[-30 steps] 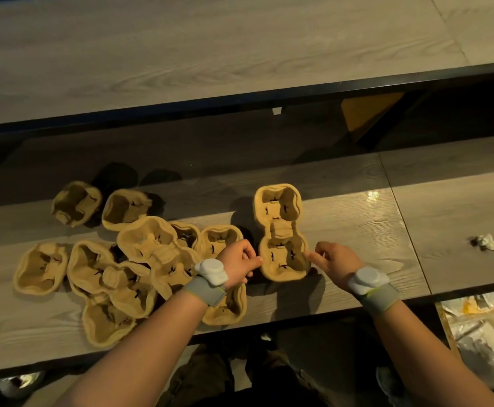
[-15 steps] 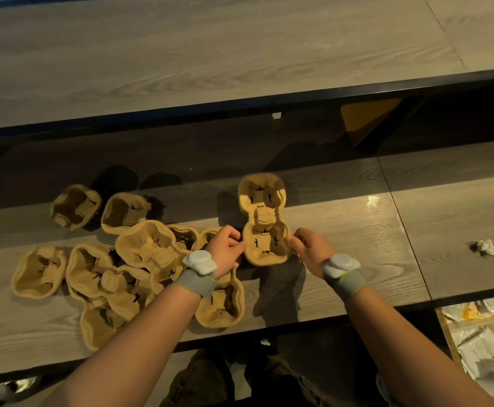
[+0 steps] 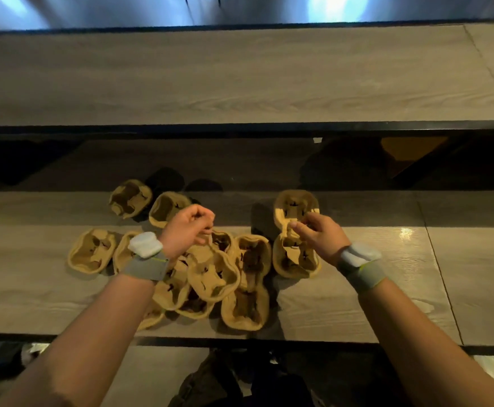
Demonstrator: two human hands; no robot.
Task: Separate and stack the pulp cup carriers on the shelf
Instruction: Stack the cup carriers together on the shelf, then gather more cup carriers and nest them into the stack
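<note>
Your right hand (image 3: 320, 237) is pinching the middle bridge of a two-cup pulp carrier (image 3: 295, 233), thumb and fingertips closed on the narrow waist between its two cups. That carrier stands on the lower shelf (image 3: 357, 304), slightly right of centre, lengthwise from 12 to 6 o'clock, its near cup resting on the wood; whether the far cup is lifted you cannot tell. Your left hand (image 3: 188, 229) is curled into a loose fist above the pile of carriers (image 3: 210, 277), fingers drawn together against the thumb; whether it grips anything cannot be told. The pile sprawls at 9 o'clock from the held carrier, several pieces overlapping and tilted. One long carrier (image 3: 247, 283) lies just beside the held one, at its 8 o'clock. Two single cups (image 3: 129, 198) sit at the pile's 11 o'clock, near the shelf's shaded back. Both wrists wear grey bands with white sensor pods (image 3: 146, 245).
</note>
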